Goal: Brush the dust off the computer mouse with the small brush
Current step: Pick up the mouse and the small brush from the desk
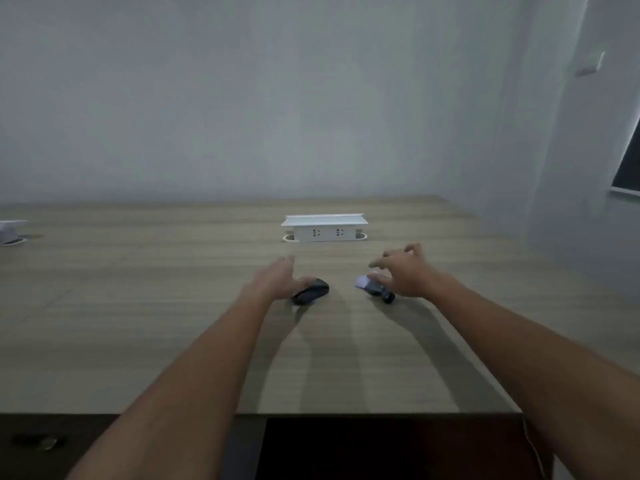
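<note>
Mouse [310, 291] beside left hand [277, 277], brush [375, 288] under right hand [403, 271]

We saw both arms reaching out over a wooden desk [138, 341]. The left hand [277, 277] lay open against the left side of a dark mouse [310, 291], fingers straight. The right hand [401, 271] hovered with spread fingers over a small brush [375, 289], whose pale bristles pointed left. Behind them a white socket box [325, 227] stood raised from the desk, before a plain wall [242, 98].
</note>
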`<state>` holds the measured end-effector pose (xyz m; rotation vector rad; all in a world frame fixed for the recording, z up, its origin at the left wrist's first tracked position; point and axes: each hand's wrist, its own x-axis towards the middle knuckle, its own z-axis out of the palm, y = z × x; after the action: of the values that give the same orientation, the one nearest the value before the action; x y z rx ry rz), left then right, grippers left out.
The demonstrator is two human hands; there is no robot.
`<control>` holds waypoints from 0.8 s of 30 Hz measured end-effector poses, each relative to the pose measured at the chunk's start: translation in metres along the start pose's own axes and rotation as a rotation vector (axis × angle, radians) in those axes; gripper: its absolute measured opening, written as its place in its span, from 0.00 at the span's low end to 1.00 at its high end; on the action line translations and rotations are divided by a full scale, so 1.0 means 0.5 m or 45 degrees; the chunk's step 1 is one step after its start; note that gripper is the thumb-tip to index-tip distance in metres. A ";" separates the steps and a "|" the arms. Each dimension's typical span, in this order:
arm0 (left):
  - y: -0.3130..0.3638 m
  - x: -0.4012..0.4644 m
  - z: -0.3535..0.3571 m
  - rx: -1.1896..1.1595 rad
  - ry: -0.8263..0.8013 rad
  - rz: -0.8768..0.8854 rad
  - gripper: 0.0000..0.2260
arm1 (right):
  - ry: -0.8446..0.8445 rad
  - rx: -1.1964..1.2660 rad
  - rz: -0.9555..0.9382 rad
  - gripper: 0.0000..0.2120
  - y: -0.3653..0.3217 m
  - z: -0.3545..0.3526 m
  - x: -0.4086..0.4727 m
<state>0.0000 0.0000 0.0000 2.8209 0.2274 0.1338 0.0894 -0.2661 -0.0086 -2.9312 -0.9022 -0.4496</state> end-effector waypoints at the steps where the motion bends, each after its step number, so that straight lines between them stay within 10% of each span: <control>1: -0.002 -0.001 0.005 0.003 -0.001 0.008 0.36 | 0.009 0.003 -0.002 0.21 -0.001 0.003 -0.007; 20: -0.033 -0.012 0.044 -0.294 -0.004 0.021 0.14 | -0.204 0.196 -0.105 0.02 -0.007 0.032 -0.029; 24: -0.031 -0.010 0.040 -0.299 -0.062 0.099 0.12 | -0.133 0.208 -0.081 0.15 -0.013 0.037 -0.028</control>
<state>-0.0050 0.0079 -0.0240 2.5963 0.0846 0.1019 0.0798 -0.2661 -0.0305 -2.8062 -0.9956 -0.2154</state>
